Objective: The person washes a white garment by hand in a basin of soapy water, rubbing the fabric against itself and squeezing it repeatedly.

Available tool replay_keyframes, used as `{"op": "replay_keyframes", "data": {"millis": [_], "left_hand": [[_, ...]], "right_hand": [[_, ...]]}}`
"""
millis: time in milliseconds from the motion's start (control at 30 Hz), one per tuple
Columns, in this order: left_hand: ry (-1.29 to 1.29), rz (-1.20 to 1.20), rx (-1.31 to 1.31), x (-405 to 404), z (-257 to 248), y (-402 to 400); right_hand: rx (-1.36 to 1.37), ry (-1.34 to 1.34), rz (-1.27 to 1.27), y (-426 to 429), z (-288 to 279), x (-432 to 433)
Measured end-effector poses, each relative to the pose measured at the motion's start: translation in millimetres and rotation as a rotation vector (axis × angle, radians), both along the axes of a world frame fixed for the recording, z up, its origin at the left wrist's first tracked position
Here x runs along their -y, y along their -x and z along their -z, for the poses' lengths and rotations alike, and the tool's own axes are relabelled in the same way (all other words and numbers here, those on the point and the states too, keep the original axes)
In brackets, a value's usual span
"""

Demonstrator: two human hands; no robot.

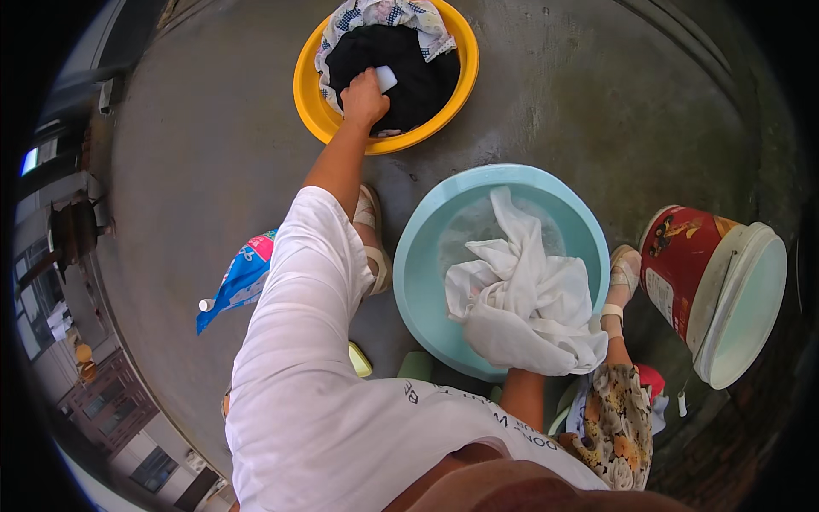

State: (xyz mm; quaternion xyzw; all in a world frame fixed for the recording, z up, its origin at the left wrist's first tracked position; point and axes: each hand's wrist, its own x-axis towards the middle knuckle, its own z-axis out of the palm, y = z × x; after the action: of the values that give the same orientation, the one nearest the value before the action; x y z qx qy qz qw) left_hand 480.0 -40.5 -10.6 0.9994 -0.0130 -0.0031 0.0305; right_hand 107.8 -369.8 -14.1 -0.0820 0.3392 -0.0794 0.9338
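Note:
My left hand (365, 99) reaches out to a yellow plastic basin (470, 54) and grips a smooth white block (386, 79), which looks like a bar of soap. Beneath that hand lies black cloth (419, 96), with a patterned white cloth (384, 14) around its far side. A light blue basin (416, 221) stands between my feet with cloudy, sudsy water (467, 221) in it. Bunched white cloth (531, 301) lies in this basin and hangs over its near rim. My right forearm (523, 397) runs under the cloth, which covers my right hand, so its grip is hidden.
At right stands a red and white plastic bucket (688, 275). Left of my body a blue detergent bag (246, 275) with a white cap lies partly behind my sleeve. A small yellow-green dish (359, 360) sits by my seat. The concrete floor (211, 128) looks damp in places.

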Motion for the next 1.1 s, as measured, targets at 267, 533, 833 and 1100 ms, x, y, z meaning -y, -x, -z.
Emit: {"op": "replay_keyframes", "data": {"millis": [267, 533, 833, 1100], "left_hand": [[0.141, 0.154, 0.227, -3, -17, -1], [0.570, 0.426, 0.055, 51, -183, 94], [0.301, 0.689, 0.193, 164, -217, 290], [1.605, -0.007, -0.293, 172, -197, 305]], "right_hand": [[-0.032, 0.044, 0.045, -3, -12, -7], [0.045, 0.163, -0.061, -37, -74, -57], [0.230, 1.119, -0.222, -47, -171, -85], [0.303, 0.266, -0.262, -4, -205, -87]]}}
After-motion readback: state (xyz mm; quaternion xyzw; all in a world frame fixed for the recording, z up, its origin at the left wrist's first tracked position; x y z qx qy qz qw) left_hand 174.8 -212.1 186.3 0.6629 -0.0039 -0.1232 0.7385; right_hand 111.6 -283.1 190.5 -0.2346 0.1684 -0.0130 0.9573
